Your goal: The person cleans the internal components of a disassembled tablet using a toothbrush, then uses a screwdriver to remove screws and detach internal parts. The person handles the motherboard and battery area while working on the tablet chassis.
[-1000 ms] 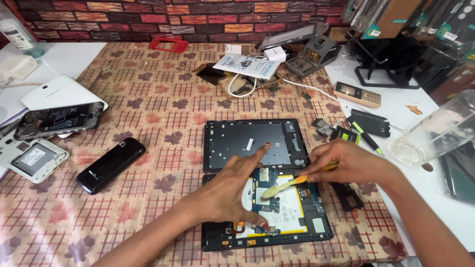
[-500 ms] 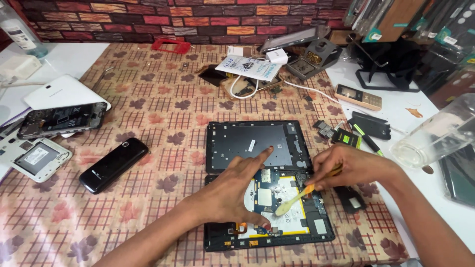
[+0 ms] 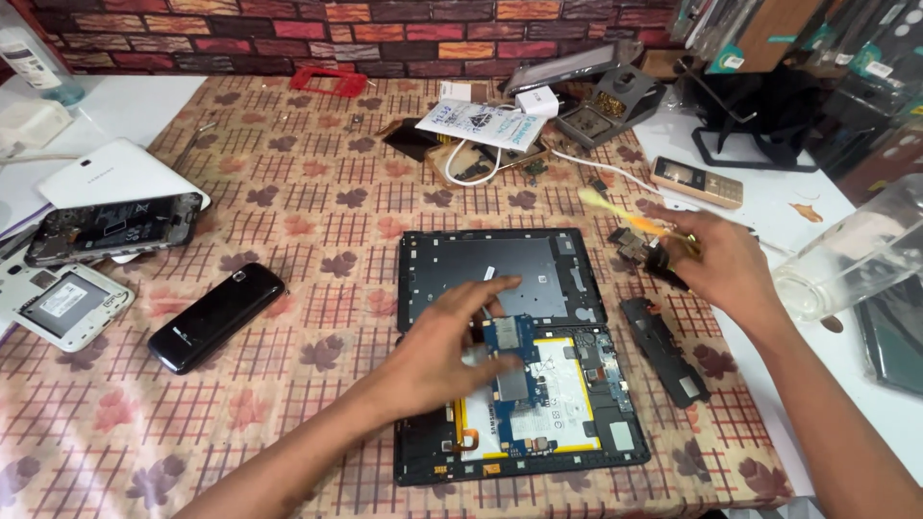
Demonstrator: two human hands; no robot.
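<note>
Fingers (image 3: 486, 293) of left hand (image 3: 442, 351) spread flat on tablet (image 3: 519, 384) at desk centre; right hand (image 3: 716, 255), two o'clock, pinches a yellow brush (image 3: 615, 211). I'd keep that press steady, brush lightly.

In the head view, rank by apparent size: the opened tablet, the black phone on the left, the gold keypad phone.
1. Opened tablet, clearly largest.
2. Black phone.
3. Gold keypad phone, smallest as seen, though it lies farther from the camera, so this ranking is unsure.

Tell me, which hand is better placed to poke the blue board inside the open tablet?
Probably the left hand: it rests right over the blue circuit board in the opened tablet. The right hand is lifted off to the side, holding a yellow tool.
</note>
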